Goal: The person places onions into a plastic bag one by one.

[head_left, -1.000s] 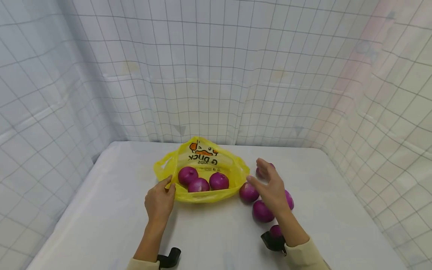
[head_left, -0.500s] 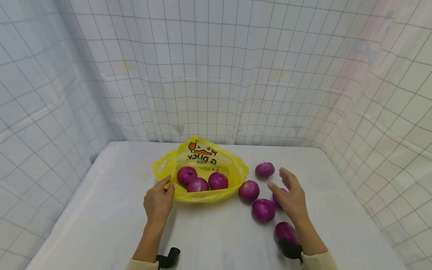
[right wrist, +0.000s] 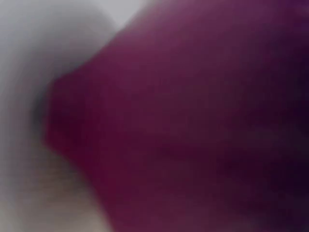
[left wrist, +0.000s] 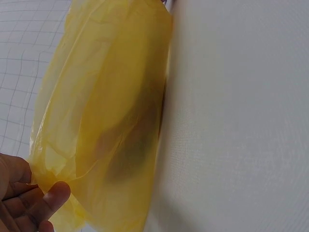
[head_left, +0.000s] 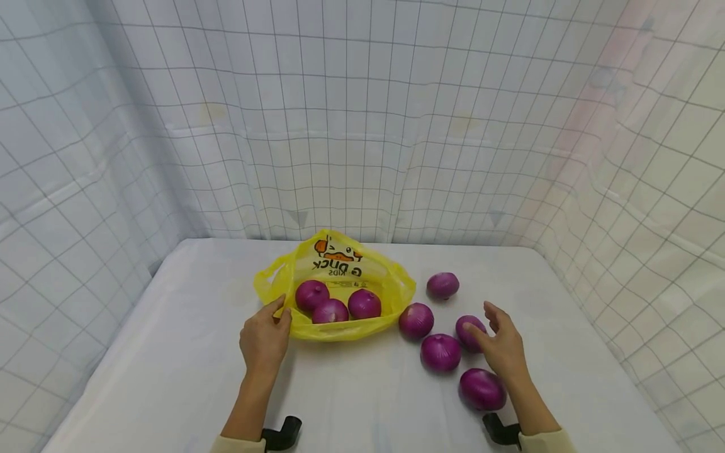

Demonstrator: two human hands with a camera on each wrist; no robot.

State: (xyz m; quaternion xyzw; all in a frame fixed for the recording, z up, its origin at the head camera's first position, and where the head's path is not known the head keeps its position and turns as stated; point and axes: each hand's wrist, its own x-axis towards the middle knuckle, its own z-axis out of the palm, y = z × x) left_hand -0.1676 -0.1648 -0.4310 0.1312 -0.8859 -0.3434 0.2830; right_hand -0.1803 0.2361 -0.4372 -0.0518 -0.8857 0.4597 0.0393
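Observation:
My left hand (head_left: 265,333) pinches the near left rim of a yellow plastic bag (head_left: 334,332); the left wrist view shows thumb and fingers on the gathered plastic (left wrist: 58,176). Inside the bag's mouth lie 3 red onions, one of them a red onion (head_left: 365,304) on the right. My right hand (head_left: 504,346) hovers with spread, relaxed fingers beside a loose red onion (head_left: 469,332), its thumb overlapping that onion's edge; whether they touch I cannot tell. Filling the right wrist view is a blurred red onion (right wrist: 169,121), very close to the camera.
Several loose onions lie right of the bag: a far onion (head_left: 443,285), an onion by the bag (head_left: 416,321), a nearer onion (head_left: 440,352) and an onion by the right wrist (head_left: 482,389). A checked curtain (head_left: 340,126) encloses the white table (head_left: 362,402) at the back and sides.
From over the onions by the bag, my right hand has moved right and toward me, uncovering several loose onions. My left hand keeps its pinch on the bag.

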